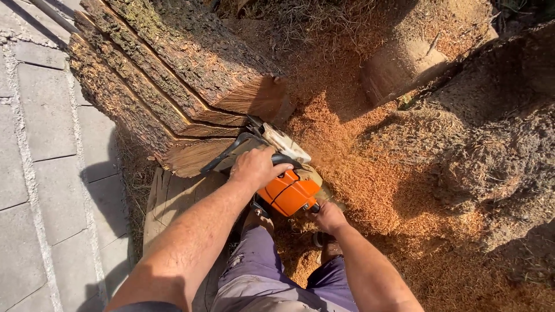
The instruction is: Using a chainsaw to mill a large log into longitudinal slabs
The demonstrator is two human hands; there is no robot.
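Note:
An orange and white chainsaw [287, 190] sits low against a big barked log [167, 75] that is sliced lengthwise into thick slabs. My left hand [254, 166] is closed around the saw's black front handle. My right hand [328, 216] grips the rear handle behind the orange body. The saw's bar is hidden where it meets the slabs' cut ends. My knee in grey trousers [260, 254] is just below the saw.
Orange sawdust [370, 173] covers the ground to the right. A cut stump [399, 66] stands at the back, a dark bark mass [497, 144] at the right. Grey paving slabs [46, 173] run along the left. A flat board [173, 196] lies under the log.

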